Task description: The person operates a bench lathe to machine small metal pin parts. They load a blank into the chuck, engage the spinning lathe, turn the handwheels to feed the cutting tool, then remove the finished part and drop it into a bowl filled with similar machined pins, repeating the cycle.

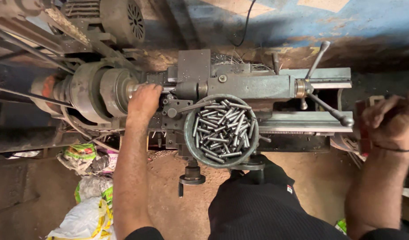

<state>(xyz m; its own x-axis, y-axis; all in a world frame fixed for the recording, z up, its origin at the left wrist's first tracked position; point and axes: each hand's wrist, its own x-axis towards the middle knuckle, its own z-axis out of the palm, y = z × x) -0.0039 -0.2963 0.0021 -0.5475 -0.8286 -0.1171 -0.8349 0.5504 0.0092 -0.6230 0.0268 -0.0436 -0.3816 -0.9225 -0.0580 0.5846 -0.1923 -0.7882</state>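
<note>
On the lathe [258, 84], round bowl [192, 142] of short grey pins [222, 130]; hands' grip indiscernible.

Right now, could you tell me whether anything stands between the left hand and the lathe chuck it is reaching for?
Nothing visible does: the left hand already rests against the chuck; the bowl of pins sits beside it.

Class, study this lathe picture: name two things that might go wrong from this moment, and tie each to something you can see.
1. The left hand rests right at the chuck; if the spindle turns, fingers might be caught.
2. The round bowl of metal pins sits on the carriage between both arms; a knock from the right hand, blurred by the red object at the lathe's end, might spill pins to the floor.
</note>
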